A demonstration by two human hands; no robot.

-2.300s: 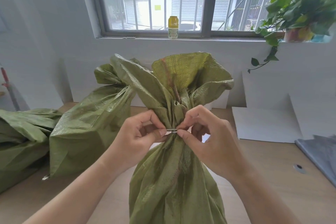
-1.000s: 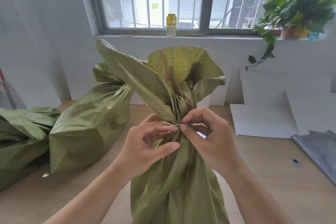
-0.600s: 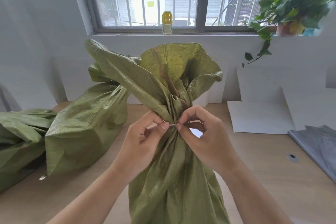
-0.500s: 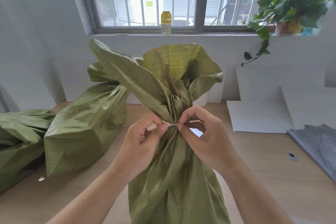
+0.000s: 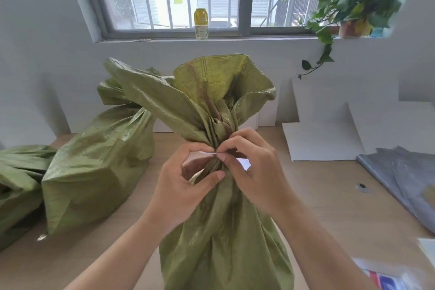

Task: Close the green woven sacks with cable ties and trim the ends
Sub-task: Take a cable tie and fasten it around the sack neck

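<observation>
A green woven sack [image 5: 223, 231] stands upright in front of me, its neck bunched and its mouth flaring open above. A thin white cable tie [image 5: 208, 153] runs across the neck. My left hand [image 5: 181, 186] pinches the tie's left part with its fingertips while the thumb presses the sack below the neck. My right hand [image 5: 254, 172] pinches the tie from the right, fingers curled around the neck. The two hands' fingertips almost meet at the tie. A second green sack [image 5: 94, 167] with a gathered neck leans at the left, and a third green sack [image 5: 16, 183] lies at the far left edge.
The sacks sit on a light wooden table [image 5: 329, 195]. Grey fabric [image 5: 404, 181] lies at the right edge, white boards [image 5: 322, 141] stand behind it. A yellow bottle [image 5: 201, 23] and a potted plant [image 5: 353, 4] are on the windowsill. Printed papers [image 5: 386, 278] lie at the lower right.
The hands stay at the sack's neck on the cable tie. The left thumb has dropped lower onto the sack, and the fingertips have shifted slightly along the tie.
</observation>
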